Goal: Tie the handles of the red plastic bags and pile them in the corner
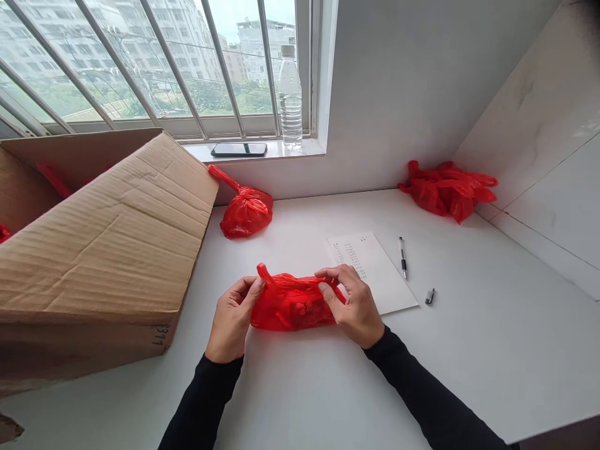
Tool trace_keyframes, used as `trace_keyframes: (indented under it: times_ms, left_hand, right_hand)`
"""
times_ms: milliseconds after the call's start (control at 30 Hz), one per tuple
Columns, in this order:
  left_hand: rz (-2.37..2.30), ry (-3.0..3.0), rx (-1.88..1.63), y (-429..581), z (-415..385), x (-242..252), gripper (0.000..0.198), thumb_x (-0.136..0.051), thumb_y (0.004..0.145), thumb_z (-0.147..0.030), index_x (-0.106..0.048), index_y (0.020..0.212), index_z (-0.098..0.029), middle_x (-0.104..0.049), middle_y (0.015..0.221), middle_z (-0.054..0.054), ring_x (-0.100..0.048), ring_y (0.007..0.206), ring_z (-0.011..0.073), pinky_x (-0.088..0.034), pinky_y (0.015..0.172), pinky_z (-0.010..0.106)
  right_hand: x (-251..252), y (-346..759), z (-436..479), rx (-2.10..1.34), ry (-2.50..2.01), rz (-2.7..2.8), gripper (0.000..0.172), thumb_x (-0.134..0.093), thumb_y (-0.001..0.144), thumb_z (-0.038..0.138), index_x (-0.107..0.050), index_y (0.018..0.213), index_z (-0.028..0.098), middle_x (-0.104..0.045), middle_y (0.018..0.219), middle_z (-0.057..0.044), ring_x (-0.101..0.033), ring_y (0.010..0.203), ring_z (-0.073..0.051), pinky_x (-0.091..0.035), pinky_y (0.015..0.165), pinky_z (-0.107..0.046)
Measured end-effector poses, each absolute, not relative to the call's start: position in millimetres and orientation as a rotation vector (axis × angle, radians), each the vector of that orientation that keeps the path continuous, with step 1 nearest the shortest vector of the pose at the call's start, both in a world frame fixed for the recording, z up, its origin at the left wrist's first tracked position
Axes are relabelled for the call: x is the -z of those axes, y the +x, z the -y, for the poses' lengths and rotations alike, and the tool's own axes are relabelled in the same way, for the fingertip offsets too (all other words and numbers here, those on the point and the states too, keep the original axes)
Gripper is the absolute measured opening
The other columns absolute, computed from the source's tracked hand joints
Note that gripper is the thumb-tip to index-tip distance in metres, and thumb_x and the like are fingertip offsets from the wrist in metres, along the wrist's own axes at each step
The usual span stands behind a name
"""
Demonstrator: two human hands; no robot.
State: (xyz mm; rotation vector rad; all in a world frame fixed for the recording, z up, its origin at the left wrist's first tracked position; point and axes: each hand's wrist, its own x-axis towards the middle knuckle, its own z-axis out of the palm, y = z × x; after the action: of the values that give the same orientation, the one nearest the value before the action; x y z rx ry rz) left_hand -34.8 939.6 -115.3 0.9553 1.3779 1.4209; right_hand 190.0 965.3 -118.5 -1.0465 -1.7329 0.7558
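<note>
A red plastic bag (295,306) lies on the white table in front of me, its handles toward the top and small items showing dimly through it. My left hand (235,319) pinches its upper left corner beside an upright handle loop. At the upper right edge, my right hand (354,305) has thumb and fingers closed on the plastic. A knotted red bag (247,211) sits behind, near the wall. To the right of the held bag lies a sheet of paper (387,281) with handwritten columns, partly behind my right hand.
A large open cardboard box (117,231) with red bags inside fills the left. On the table (506,350) are a pen (403,257), its cap (430,296) and crumpled red bags (450,189). The windowsill holds a phone (239,149) and bottle (290,103).
</note>
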Motion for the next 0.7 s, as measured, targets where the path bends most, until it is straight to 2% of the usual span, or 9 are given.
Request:
trace_keyframes:
  times_ms: [100,167,267,333,500,567,633,700]
  left_hand:
    - [-1.392,1.004,-1.348,-31,-934,108,0.037,-0.069,0.084,-0.055,-0.070,0.096,-0.020,-0.049,0.056,-0.006,-0.049,0.052,0.0111,-0.043,0.053,0.021]
    - [-1.413,1.102,-1.200,-24,-929,103,0.039,-0.070,0.083,-0.054,-0.070,0.104,-0.021,-0.055,0.058,-0.004,-0.053,0.053,0.0138,-0.046,0.053,0.025]
    - [-1.512,1.316,-1.104,-18,-927,102,0.029,-0.074,0.081,-0.048,-0.073,0.088,-0.020,-0.061,0.062,0.000,-0.053,0.057,0.0150,-0.045,0.054,0.026]
    - [-1.547,1.314,-1.232,-22,-930,107,0.028,-0.074,0.081,-0.047,-0.070,0.078,-0.019,-0.061,0.063,0.000,-0.052,0.058,0.0138,-0.043,0.055,0.025]
    - [-1.564,0.969,-1.617,-41,-939,120,0.032,-0.076,0.076,-0.050,-0.066,0.082,-0.020,-0.062,0.069,-0.001,-0.055,0.063,0.0148,-0.044,0.059,0.025]
    - [-1.721,1.096,-1.615,-39,-938,119,0.032,-0.073,0.079,-0.051,-0.070,0.090,-0.021,-0.065,0.085,0.003,-0.059,0.076,0.0178,-0.046,0.067,0.028]
    - [-1.841,1.321,-1.559,-32,-935,115,0.035,-0.071,0.082,-0.050,-0.071,0.107,-0.026,-0.065,0.108,0.005,-0.060,0.096,0.0217,-0.047,0.080,0.031]
    - [-1.841,1.519,-1.507,-24,-931,112,0.035,-0.072,0.082,-0.046,-0.071,0.112,-0.028,-0.064,0.115,0.004,-0.059,0.106,0.0235,-0.045,0.090,0.033]
  right_hand:
    - [118,188,-963,-0.773,-1.059,1.780,0.010,-0.063,0.092,0.026,-0.066,0.101,0.024,-0.065,0.092,-0.003,-0.057,0.088,-0.021,-0.049,0.083,-0.038]
    - [119,187,-963,-0.783,-1.074,1.818,0.006,-0.067,0.090,0.030,-0.065,0.092,0.024,-0.065,0.086,-0.002,-0.055,0.081,-0.020,-0.048,0.079,-0.038]
    - [120,187,-965,-0.763,-1.061,1.864,0.010,-0.062,0.093,0.028,-0.061,0.085,0.023,-0.065,0.083,-0.002,-0.056,0.081,-0.020,-0.047,0.080,-0.039]
    - [120,191,-968,-0.756,-1.080,1.829,0.011,-0.058,0.095,0.029,-0.059,0.086,0.023,-0.065,0.085,-0.002,-0.057,0.083,-0.020,-0.047,0.082,-0.039]
    - [121,202,-975,-0.877,-1.112,1.564,0.012,-0.056,0.096,0.035,-0.057,0.092,0.023,-0.066,0.095,-0.004,-0.062,0.092,-0.021,-0.050,0.087,-0.038]
    - [121,204,-975,-0.917,-1.044,1.532,0.010,-0.058,0.093,0.031,-0.058,0.099,0.023,-0.066,0.098,-0.004,-0.063,0.097,-0.021,-0.051,0.091,-0.038]
    - [121,203,-973,-0.961,-0.992,1.570,0.021,-0.060,0.090,0.027,-0.059,0.111,0.024,-0.063,0.096,-0.003,-0.062,0.095,-0.020,-0.051,0.092,-0.038]
    - [119,201,-970,-1.033,-0.976,1.654,0.031,-0.062,0.088,0.026,-0.060,0.119,0.025,-0.062,0.092,-0.001,-0.061,0.088,-0.019,-0.051,0.088,-0.037]
